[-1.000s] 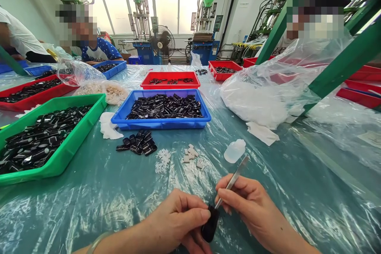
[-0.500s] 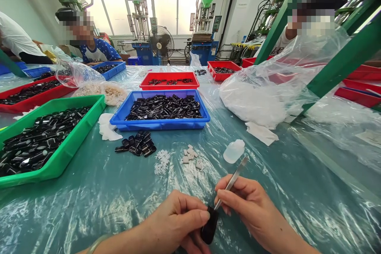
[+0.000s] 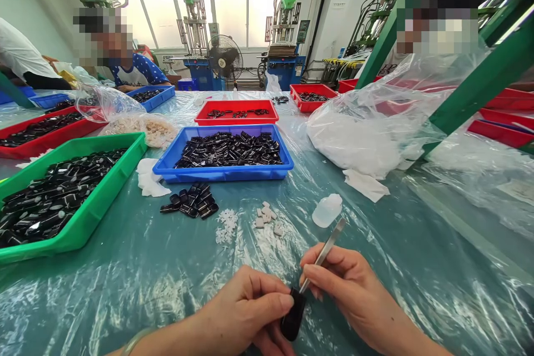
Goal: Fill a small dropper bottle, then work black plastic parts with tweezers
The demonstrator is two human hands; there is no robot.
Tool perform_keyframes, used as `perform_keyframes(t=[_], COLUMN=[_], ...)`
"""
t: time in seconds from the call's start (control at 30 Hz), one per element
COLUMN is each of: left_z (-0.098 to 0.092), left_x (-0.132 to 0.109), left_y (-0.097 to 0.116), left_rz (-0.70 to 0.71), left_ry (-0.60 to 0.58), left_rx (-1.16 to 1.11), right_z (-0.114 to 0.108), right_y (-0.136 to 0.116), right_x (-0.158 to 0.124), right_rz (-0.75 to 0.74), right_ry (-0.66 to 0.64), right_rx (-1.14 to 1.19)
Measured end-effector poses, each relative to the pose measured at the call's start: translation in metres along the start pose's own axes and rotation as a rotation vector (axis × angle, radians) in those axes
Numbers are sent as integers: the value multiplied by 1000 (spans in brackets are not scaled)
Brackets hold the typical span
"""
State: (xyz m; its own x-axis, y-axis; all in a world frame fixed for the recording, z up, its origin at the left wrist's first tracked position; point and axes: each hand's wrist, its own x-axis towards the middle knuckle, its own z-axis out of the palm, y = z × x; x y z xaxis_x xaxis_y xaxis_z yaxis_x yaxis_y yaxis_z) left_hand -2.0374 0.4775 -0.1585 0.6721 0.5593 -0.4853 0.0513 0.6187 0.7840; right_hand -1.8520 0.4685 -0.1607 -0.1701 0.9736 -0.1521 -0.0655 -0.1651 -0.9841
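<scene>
A green table [image 3: 125,283] under clear plastic sheeting spreads beneath both hands, with a green tray [image 3: 106,194] of glossy black parts ahead and to the left of the left hand [image 3: 254,308], and a blue tray [image 3: 225,174] of similar parts beyond both hands. The left hand grasps with thumb against fingers, and the right hand [image 3: 346,283], just beside it, grips a slanting slim metal tool [image 3: 329,244] whose lower end meets the top of the black piece [image 3: 294,317] pinched in the left hand. Ahead of the left hand lie small pale blocks [image 3: 266,214], then finer white flakes [image 3: 226,226]
</scene>
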Motion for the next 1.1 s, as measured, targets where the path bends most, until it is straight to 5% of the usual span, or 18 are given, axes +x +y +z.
perform_keyframes(t=[0.83, 1.1], left_z=[-3, -2], left_x=[-2, -4], left_y=[2, 2], left_rz=[24, 83], left_ry=[-3, -26], left_rx=[45, -26], right_z=[-3, -15], right_y=[-4, -28], right_x=[-2, -13], right_rz=[-34, -174], right_ry=[9, 291], right_rx=[-27, -145])
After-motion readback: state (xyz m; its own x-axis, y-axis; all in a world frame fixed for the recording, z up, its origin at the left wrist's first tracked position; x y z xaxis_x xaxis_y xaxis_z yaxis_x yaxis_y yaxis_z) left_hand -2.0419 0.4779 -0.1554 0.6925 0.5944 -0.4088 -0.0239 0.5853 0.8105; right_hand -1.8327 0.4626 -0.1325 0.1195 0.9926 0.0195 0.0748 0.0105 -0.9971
